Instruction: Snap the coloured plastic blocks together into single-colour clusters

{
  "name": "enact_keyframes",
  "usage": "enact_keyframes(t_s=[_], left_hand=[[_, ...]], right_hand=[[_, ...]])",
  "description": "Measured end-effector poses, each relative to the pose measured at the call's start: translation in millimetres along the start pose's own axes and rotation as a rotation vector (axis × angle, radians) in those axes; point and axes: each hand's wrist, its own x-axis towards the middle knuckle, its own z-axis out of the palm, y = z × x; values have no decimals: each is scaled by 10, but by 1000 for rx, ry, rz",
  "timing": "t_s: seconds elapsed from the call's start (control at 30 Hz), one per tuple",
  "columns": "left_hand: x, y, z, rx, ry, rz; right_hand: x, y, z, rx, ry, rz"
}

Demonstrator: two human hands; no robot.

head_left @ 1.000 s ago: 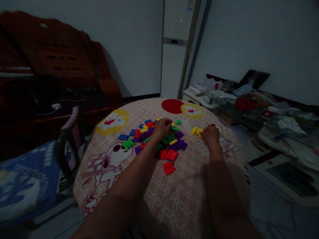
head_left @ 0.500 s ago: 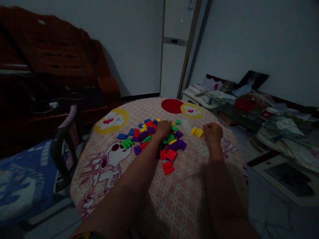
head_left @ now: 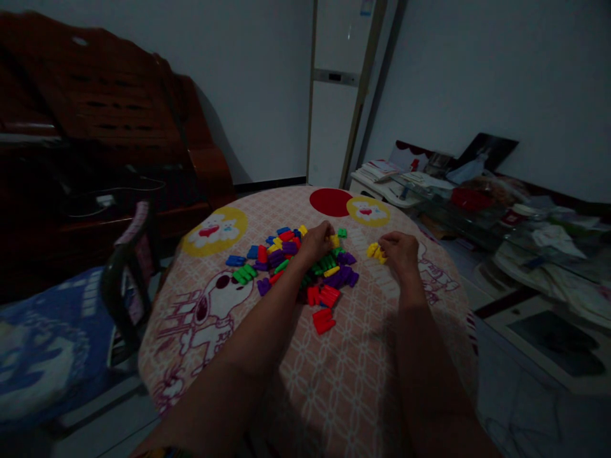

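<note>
Blocks in blue, green, red, purple and yellow lie heaped on the cloth-covered round counter. Over the heap's right part is the left hand, its grip seemingly pinched about a yellow block. Farther right, apart from the heap, sits a small yellow cluster, with the right hand at its right side, fingertips against it; whether that grip holds a piece I cannot tell. The blocks look like moulded plastic: probably light, stiff, smooth and hard to break, best taken by the opposite long sides. Compared with half a second ago, the left hand has risen from lying flat on the heap, and the right hand has shifted leftward onto the cluster.
</note>
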Motion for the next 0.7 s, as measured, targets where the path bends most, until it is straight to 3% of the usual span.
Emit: enact_keyframes(t_s=[0.13,0.37,0.47,0.57,0.7], left_hand=[[-18,194,-55,-219,-15,91],[-103,481,-8,-402,-104,179],[-77,435,-31,-402,-31,176],[-37,278,-131,-258,135,110],[-28,8,-302,13,271,-51]], right_hand=[[-103,-199,117,201,-188,-29],[-180,-376,52,150,-320,-82],[-123,-271,-89,131,-232,6],[-55,-132,-232,-19,-111,70],[-25,-23,-281,-294,-122,66]])
